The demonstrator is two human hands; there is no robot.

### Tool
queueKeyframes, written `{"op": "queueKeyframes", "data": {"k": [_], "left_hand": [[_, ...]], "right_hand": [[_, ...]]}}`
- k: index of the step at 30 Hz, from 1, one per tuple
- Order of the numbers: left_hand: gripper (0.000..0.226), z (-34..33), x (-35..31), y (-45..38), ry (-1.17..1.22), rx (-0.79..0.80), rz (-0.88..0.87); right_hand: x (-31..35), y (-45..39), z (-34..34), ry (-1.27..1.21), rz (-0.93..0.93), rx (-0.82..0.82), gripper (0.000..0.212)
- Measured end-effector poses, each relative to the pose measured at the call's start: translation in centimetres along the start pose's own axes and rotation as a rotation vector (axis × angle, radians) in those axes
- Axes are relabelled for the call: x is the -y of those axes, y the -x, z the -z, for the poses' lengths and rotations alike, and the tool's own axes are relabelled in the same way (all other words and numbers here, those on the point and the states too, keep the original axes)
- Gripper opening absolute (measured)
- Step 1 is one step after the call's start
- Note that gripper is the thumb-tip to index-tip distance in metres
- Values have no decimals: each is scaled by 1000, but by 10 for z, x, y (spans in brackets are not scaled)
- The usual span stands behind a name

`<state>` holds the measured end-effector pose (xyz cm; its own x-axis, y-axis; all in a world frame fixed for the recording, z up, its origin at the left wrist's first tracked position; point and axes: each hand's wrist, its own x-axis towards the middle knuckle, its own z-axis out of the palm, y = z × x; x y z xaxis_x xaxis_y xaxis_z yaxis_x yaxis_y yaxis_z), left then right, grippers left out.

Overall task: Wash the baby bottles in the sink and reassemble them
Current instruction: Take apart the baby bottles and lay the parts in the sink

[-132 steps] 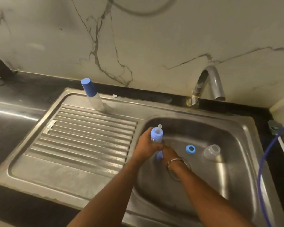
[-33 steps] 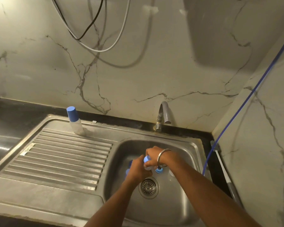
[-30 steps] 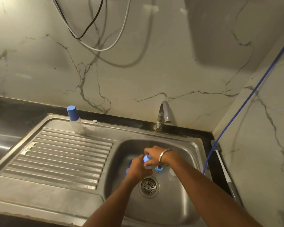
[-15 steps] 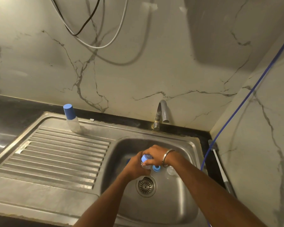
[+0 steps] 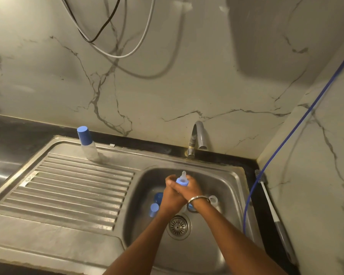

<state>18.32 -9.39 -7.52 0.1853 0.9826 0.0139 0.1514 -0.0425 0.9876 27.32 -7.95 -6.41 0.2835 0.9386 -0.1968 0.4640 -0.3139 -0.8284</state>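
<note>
A baby bottle (image 5: 182, 180), teat up, is gripped by both the left hand (image 5: 172, 197) and right hand (image 5: 191, 188) above the sink (image 5: 234, 187) basin. Blue caps (image 5: 154, 209) lie in the basin left of the hands; a clear cover (image 5: 213, 200) lies to their right. A capped bottle (image 5: 86, 143) stands on the drainboard. Compared with half a second earlier, the teat is now exposed above the fingers.

The sink (image 5: 234, 187) and its ribbed drainboard (image 5: 72, 187) are dull brushed steel, the wall (image 5: 167, 86) glossy veined marble, the table (image 5: 18, 132) dark polished stone, and the bottle collar (image 5: 182, 182) smooth blue plastic.
</note>
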Motion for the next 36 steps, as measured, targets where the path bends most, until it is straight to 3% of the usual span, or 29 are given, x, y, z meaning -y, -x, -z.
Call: {"op": "queueKeyframes", "data": {"k": [3,8,12,18,22,24,29,32,36], "left_hand": [[71,-3,-2,3,73,10,68],[21,-5,-6,4,23,49,99],[24,1,-8,-2,-85,174,53],[53,21,-8,-7,64,441,72],[52,28,-3,-4,-28,533,66],[45,30,3,-4,-117,502,41],[36,32,13,-10,-371,373,78],[46,27,17,-10,-373,339,138],[48,24,20,-13,-537,343,38]], "right_hand": [[0,1,2,0,23,-127,39],[4,-1,6,-97,14,-153,28],[4,-2,9,-216,-21,-112,16],[2,2,20,-278,74,132,7],[0,1,35,-230,76,489,22],[4,-1,42,-116,85,554,26],[16,-12,53,344,105,492,44],[25,-14,54,530,121,413,42],[33,-14,51,703,125,437,38]]}}
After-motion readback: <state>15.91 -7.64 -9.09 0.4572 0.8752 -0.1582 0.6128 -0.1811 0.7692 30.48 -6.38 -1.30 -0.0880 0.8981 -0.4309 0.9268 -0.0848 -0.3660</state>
